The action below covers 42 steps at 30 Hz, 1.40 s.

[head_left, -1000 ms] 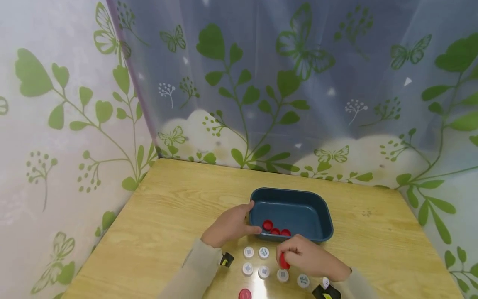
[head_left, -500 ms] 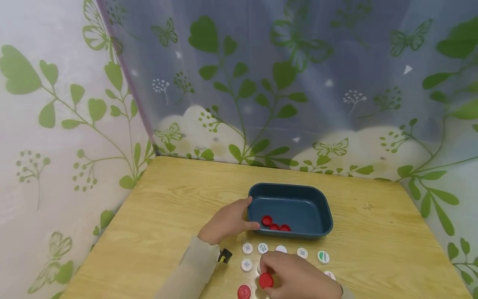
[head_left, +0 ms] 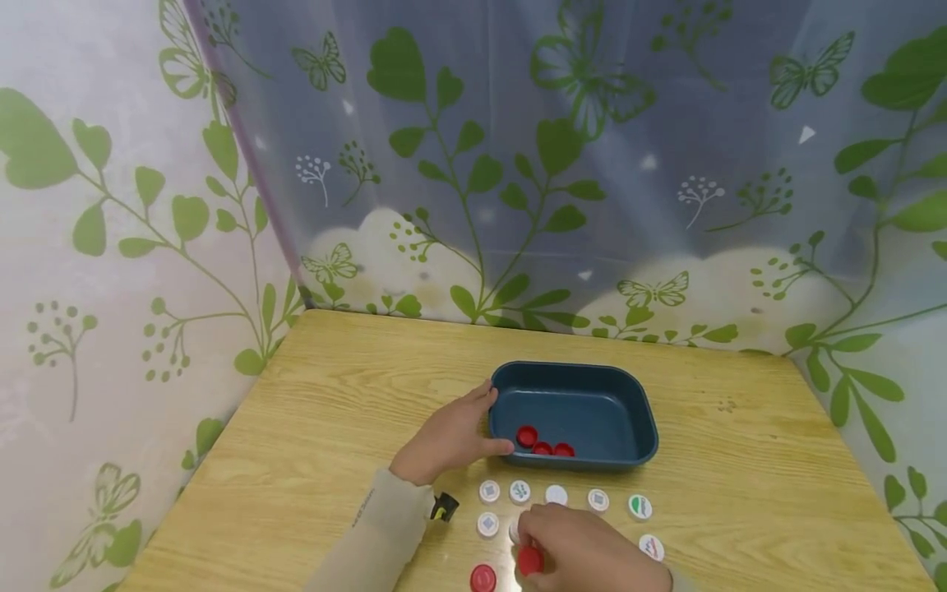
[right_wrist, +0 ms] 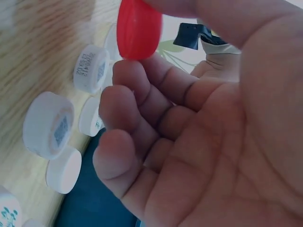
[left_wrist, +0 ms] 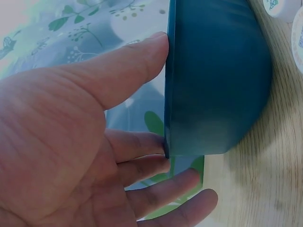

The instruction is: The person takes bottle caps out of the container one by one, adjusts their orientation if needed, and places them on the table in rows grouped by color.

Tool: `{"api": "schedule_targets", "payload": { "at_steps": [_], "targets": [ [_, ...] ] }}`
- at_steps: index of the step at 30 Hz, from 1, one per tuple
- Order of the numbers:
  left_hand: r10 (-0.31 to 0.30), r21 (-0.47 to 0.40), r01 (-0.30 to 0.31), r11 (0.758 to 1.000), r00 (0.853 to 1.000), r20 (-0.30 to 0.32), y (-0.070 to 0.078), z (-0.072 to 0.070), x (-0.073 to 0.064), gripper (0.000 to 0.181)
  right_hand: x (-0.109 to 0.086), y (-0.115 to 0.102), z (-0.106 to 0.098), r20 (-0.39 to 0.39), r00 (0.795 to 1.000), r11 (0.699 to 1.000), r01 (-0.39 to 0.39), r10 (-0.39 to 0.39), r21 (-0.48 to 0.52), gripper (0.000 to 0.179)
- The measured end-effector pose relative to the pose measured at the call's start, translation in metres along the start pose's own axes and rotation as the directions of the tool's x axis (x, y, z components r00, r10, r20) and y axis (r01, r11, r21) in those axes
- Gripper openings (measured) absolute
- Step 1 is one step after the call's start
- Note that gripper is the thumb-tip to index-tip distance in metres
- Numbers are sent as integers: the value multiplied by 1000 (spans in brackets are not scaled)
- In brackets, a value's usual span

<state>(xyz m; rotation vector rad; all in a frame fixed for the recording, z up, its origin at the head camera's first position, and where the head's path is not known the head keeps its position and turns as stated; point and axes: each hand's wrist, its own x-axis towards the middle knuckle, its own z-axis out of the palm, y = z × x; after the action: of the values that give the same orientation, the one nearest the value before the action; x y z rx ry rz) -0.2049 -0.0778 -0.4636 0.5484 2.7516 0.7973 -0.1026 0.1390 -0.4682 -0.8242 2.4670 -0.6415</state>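
Observation:
My right hand pinches a red bottle cap between thumb and fingers, low over the table. In the right wrist view that cap stands on edge, its other fingers curled beneath. My left hand rests at the left end of a dark blue basin. Its thumb touches the rim and the fingers are spread and fairly straight, as the left wrist view shows. Several red caps lie in the basin's near left corner. White caps stand in rows before it, some hidden behind the right hand.
Another red cap lies at the table's near edge. White caps also lie right of the right hand. The wooden table meets a patterned cloth backdrop behind and at the left.
The right hand, holding the red cap, has moved left and nearer, uncovering white caps in the back row, then barely moved in the last half second. The left hand stays at the basin.

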Motion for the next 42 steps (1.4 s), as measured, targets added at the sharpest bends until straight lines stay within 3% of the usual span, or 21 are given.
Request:
{"api": "schedule_targets", "payload": {
  "at_steps": [12, 21, 33, 36, 39, 41, 42],
  "targets": [
    [-3, -15, 4, 1000, 1000, 11, -3, 0, -1, 91, 1, 1, 12, 17, 1000, 998, 12, -11, -68, 26],
    [-8, -18, 8, 1000, 1000, 6, -2, 1, 0, 90, 6, 3, 19, 56, 998, 996, -33, 38, -88, 23],
    [-19, -25, 19, 999, 1000, 3, -5, 2, 0, 91, 6, -1, 22, 32, 999, 993, -21, 25, -115, 21],
    [-15, -26, 15, 1000, 1000, -1, -4, 2, -1, 91, 6, -3, 20, 2, 1000, 987, 17, -17, -161, 19],
    [-13, -30, 13, 999, 1000, 1, -3, 1, -1, 91, 8, -8, 18, -21, 991, 967, 123, -131, -222, 15],
    [-13, -30, 13, 999, 1000, 7, -3, 0, -2, 91, 9, -12, 19, -18, 966, 937, 247, -259, -246, 14],
    [-14, -31, 15, 999, 1000, 10, -3, 0, -2, 91, 9, -14, 21, -14, 943, 913, 317, -332, -255, 15]
  ]
}}
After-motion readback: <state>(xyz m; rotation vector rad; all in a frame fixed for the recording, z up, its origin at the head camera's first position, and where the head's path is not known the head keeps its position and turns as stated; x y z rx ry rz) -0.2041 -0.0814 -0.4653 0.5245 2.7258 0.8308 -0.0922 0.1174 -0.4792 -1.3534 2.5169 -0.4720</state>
